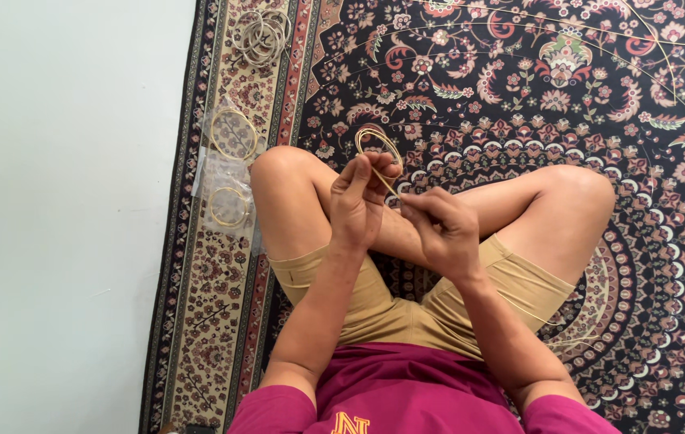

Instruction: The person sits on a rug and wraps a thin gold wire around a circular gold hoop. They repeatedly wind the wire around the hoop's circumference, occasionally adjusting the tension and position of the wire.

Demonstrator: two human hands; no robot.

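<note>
We read this as a home room, work done on the floor: a patterned floral cloth [568, 88] spread as a mat, pale bare floor [61, 225] beside it, a person sitting cross-legged on it, bangles in clear plastic sleeves [228, 173] laid out at the edge.

Patterned carpet [568, 88], dark with red and cream floral medallion and striped border, spread over pale floor [61, 241]. Along left border: pile of silver bangles [260, 34] at top; below, two clear plastic packets [226, 173], one gold ring [233, 133] on upper packet, another gold ring [229, 206] on lower. Tan shorts [407, 309] and magenta shirt [399, 394] at bottom centre.
</note>
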